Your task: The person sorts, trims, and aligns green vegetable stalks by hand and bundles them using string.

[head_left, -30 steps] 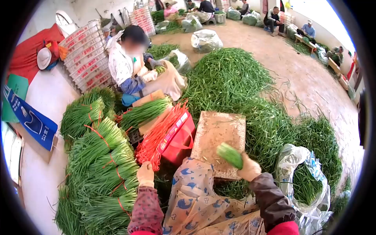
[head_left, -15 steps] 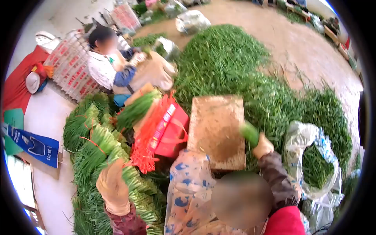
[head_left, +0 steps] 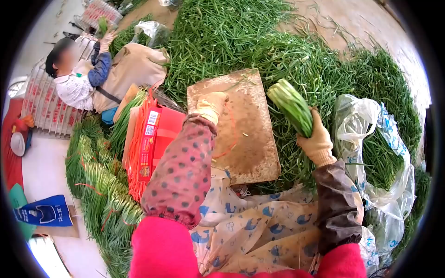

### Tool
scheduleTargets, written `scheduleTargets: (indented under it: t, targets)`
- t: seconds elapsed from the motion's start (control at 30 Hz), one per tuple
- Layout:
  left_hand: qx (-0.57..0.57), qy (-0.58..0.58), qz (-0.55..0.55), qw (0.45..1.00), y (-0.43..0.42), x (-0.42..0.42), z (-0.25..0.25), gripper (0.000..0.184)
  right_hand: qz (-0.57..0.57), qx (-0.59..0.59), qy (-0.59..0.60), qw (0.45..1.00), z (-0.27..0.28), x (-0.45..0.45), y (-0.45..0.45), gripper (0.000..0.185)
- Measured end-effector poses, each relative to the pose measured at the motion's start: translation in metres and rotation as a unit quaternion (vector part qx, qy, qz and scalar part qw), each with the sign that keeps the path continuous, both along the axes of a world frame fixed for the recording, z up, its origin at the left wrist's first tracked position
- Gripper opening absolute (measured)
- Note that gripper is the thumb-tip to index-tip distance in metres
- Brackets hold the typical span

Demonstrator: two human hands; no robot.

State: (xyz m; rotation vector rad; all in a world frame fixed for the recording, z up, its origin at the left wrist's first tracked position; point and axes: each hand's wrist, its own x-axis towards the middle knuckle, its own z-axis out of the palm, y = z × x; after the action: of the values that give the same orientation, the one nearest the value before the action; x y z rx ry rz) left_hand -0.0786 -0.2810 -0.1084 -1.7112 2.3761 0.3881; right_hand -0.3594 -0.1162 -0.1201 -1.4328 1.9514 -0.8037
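Note:
My right hand (head_left: 317, 141), in a pale work glove, is closed around a bunch of green chives (head_left: 292, 105) and holds it upright just right of the worn wooden board (head_left: 250, 153). My left hand (head_left: 211, 105), also gloved, is closed over the board's upper left part. A thin orange tie (head_left: 235, 132) curves down from its fingers across the board; the fingertips are partly hidden. Left of the board stands a red box (head_left: 167, 132), with many orange ties (head_left: 140, 157) hanging along its side.
Tied chive bundles (head_left: 99, 185) are stacked at the left. A large heap of loose chives (head_left: 222, 41) lies behind and right of the board. An open plastic bag (head_left: 345, 123) with chives stands right. Another person (head_left: 76, 81) sits upper left, holding some greens. A patterned plastic apron (head_left: 259, 227) covers my lap.
My left hand has moved from above the tied bundles to the board, and an orange tie now shows from it. The right hand still holds the chives, now upright. The view has shifted.

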Motion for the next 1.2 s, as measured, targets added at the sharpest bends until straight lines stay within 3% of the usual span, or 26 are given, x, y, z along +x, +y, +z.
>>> scheduleTargets:
  t: [0.17, 0.2, 0.23, 0.3, 0.33, 0.43, 0.5, 0.6, 0.7, 0.8, 0.87, 0.9, 0.93, 0.97, 1.0, 1.03, 1.07, 1.1, 1.13, 1.2]
  targets:
    - [0.005, 0.023, 0.031, 0.999, -0.038, 0.018, -0.074, 0.029, 0.154, 0.08, 0.064, 0.983, 0.018, 0.021, -0.018, 0.071]
    - [0.009, 0.009, 0.033, 0.999, -0.037, 0.016, -0.067, 0.04, 0.186, 0.077, 0.088, 0.976, 0.016, 0.029, -0.022, 0.07]
    - [0.012, 0.008, 0.036, 0.999, -0.034, 0.019, -0.065, 0.04, 0.219, 0.071, 0.111, 0.967, 0.015, 0.038, -0.027, 0.069]
    - [0.006, 0.192, 0.148, 0.97, -0.025, 0.031, -0.063, 0.046, 0.267, 0.112, 0.17, 0.942, 0.012, 0.06, -0.039, 0.065]
    - [0.007, 0.302, 0.184, 0.935, -0.021, 0.037, -0.064, 0.051, 0.278, 0.119, 0.175, 0.937, 0.016, 0.071, -0.043, 0.061]
    - [-0.031, 0.487, 0.256, 0.834, 0.015, 0.064, -0.065, 0.047, 0.3, 0.091, 0.178, 0.933, 0.012, 0.103, -0.053, 0.048]
    - [-0.099, 0.483, 0.259, 0.831, 0.053, 0.074, -0.051, 0.045, 0.303, 0.087, 0.18, 0.932, 0.001, 0.127, -0.059, 0.056]
    - [-0.175, 0.445, 0.205, 0.854, 0.105, 0.094, -0.06, 0.044, 0.284, -0.027, 0.248, 0.926, -0.043, 0.16, -0.058, 0.054]
    - [-0.195, 0.303, 0.126, 0.924, 0.151, 0.108, -0.059, 0.046, 0.271, -0.087, 0.31, 0.907, -0.081, 0.172, -0.048, 0.081]
    - [-0.163, 0.302, 0.129, 0.93, 0.189, 0.124, -0.068, 0.049, 0.33, -0.052, 0.183, 0.925, -0.051, 0.154, -0.042, 0.102]
    - [-0.04, 0.214, 0.287, 0.933, 0.204, 0.135, -0.069, 0.059, 0.329, 0.005, 0.133, 0.935, -0.041, 0.144, -0.047, 0.094]
    - [-0.042, 0.211, 0.29, 0.933, 0.204, 0.136, -0.067, 0.059, 0.319, 0.055, 0.108, 0.94, -0.029, 0.137, -0.052, 0.09]
    - [-0.004, 0.171, 0.321, 0.931, 0.204, 0.135, -0.064, 0.061, 0.255, -0.02, 0.014, 0.967, -0.027, 0.123, -0.052, 0.084]
    - [0.033, 0.129, 0.353, 0.926, 0.204, 0.137, -0.061, 0.063, 0.169, 0.006, 0.004, 0.986, -0.022, 0.114, -0.056, 0.081]
    - [0.054, 0.11, 0.349, 0.929, 0.202, 0.145, -0.071, 0.066, 0.086, 0.025, 0.073, 0.993, -0.033, 0.105, -0.061, 0.079]
    - [0.073, 0.117, 0.359, 0.923, 0.199, 0.144, -0.074, 0.063, 0.03, -0.042, 0.198, 0.979, -0.051, 0.096, -0.062, 0.078]
    - [0.112, 0.119, 0.372, 0.914, 0.193, 0.145, -0.079, 0.061, 0.037, 0.064, 0.213, 0.974, -0.057, 0.085, -0.064, 0.082]
    - [0.152, 0.124, 0.381, 0.903, 0.187, 0.146, -0.088, 0.059, 0.07, 0.235, 0.144, 0.959, -0.049, 0.074, -0.074, 0.083]
    - [0.155, 0.127, 0.376, 0.905, 0.187, 0.161, -0.108, 0.059, 0.085, 0.268, 0.118, 0.952, -0.052, 0.07, -0.075, 0.077]
    - [0.144, 0.28, 0.362, 0.877, 0.187, 0.189, -0.156, 0.054, 0.136, 0.302, 0.017, 0.943, -0.079, 0.062, -0.08, 0.067]
